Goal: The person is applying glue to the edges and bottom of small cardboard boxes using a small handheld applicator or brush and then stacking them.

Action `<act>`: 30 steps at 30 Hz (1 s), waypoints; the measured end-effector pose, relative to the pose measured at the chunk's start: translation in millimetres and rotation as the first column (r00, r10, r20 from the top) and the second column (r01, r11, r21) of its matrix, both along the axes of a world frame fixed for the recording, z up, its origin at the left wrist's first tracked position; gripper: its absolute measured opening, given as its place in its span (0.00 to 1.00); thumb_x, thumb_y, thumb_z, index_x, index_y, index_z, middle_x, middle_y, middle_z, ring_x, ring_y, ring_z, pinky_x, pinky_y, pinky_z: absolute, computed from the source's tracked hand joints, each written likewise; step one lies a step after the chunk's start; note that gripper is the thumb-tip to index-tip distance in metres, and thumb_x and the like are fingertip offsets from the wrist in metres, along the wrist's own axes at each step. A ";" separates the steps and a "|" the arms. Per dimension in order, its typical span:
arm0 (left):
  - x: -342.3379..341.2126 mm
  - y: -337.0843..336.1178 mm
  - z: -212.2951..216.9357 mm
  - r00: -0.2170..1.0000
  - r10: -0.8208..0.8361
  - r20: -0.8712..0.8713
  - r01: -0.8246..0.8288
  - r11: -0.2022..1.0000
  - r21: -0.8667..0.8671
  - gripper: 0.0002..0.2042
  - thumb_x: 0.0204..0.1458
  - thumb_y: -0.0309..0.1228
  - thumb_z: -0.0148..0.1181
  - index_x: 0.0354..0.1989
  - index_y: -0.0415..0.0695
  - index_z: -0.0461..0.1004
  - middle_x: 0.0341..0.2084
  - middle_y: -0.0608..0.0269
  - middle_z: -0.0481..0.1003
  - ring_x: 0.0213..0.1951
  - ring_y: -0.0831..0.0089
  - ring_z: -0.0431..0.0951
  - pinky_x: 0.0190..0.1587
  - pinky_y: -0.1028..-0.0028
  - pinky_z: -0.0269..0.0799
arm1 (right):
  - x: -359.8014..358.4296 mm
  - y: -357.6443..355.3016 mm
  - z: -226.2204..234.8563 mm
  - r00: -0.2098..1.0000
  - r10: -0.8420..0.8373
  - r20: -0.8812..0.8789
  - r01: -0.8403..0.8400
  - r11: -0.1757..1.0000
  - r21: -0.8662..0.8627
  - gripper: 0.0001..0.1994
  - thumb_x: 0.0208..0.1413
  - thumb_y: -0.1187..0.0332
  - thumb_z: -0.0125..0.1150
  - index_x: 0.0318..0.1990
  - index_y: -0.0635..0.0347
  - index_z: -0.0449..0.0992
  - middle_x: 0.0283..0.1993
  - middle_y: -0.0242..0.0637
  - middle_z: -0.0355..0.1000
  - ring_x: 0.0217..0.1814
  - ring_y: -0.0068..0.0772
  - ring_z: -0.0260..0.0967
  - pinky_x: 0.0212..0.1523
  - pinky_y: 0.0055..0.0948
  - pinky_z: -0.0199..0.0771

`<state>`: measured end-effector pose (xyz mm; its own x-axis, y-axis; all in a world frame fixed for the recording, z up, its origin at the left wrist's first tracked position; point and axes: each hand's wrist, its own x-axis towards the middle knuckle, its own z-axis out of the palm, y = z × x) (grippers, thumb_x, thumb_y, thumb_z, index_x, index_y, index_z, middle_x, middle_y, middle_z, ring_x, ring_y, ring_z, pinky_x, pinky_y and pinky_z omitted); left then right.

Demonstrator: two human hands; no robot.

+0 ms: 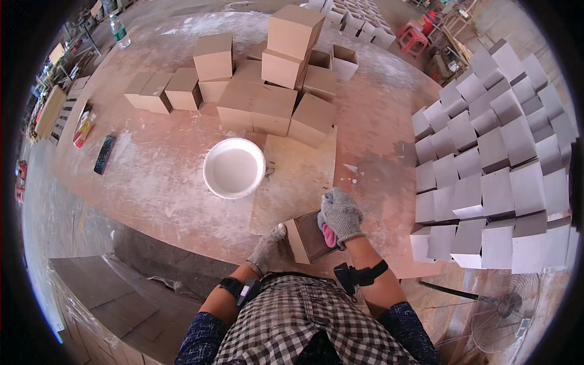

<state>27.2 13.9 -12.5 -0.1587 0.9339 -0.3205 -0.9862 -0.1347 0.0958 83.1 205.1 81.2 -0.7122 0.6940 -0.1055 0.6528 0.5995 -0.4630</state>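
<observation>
A brown box (294,241) is tilted at the table's near edge, in front of my body; one face is darker than the side next to it. My left hand (267,248), in a grey knit glove, grips its left side, with the thumb at the upper corner. Closed round a pink sponge-like pad (329,236), my right hand (340,214) wears the same kind of glove and presses the pad against the dark face near its right edge. Beyond the box lies a flat board (298,176), and left of that is a white bowl (233,141) of whitish liquid.
Plain brown boxes (255,109) are stacked at the table's (164,182) far middle. Rows of whitish boxes (468,164) stand at the right. A phone (104,154) and a water bottle (120,31) lie toward the left. A fan (508,307) stands at lower right.
</observation>
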 end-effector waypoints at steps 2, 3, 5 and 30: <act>-4.8 0.8 30.5 1.000 -0.022 0.012 0.022 1.000 0.015 0.30 0.53 0.47 0.58 0.61 0.44 0.61 0.57 0.56 0.66 0.58 0.58 0.66 0.62 0.53 0.58 | -7.1 -17.4 11.6 1.000 0.024 -0.001 -0.024 0.997 -0.078 0.09 0.55 0.62 0.53 0.35 0.57 0.71 0.34 0.48 0.72 0.37 0.52 0.71 0.40 0.47 0.70; -5.6 -0.7 42.1 0.999 -0.029 0.022 0.028 0.999 0.035 0.30 0.53 0.46 0.58 0.61 0.44 0.61 0.57 0.55 0.67 0.58 0.58 0.66 0.63 0.55 0.57 | -7.9 -30.4 18.7 0.958 0.237 -0.159 -0.248 0.968 -0.049 0.08 0.55 0.63 0.53 0.35 0.58 0.70 0.33 0.47 0.71 0.36 0.51 0.71 0.39 0.46 0.70; -3.8 -2.5 29.5 1.000 -0.017 0.016 0.017 1.000 0.026 0.30 0.54 0.46 0.58 0.61 0.43 0.60 0.57 0.55 0.66 0.57 0.57 0.66 0.63 0.55 0.58 | -4.8 -50.4 34.7 0.844 0.443 -0.302 -0.461 0.888 0.014 0.07 0.55 0.65 0.52 0.34 0.58 0.70 0.32 0.46 0.70 0.35 0.49 0.70 0.39 0.45 0.70; 2.5 -3.5 -34.6 0.997 0.017 0.072 -0.007 0.990 -0.144 0.24 0.54 0.42 0.58 0.56 0.43 0.65 0.52 0.59 0.71 0.53 0.59 0.69 0.58 0.56 0.64 | 12.1 -78.3 65.3 0.728 0.549 0.411 -0.672 0.692 0.264 0.06 0.49 0.67 0.55 0.36 0.53 0.71 0.32 0.38 0.68 0.27 0.44 0.72 0.27 0.41 0.72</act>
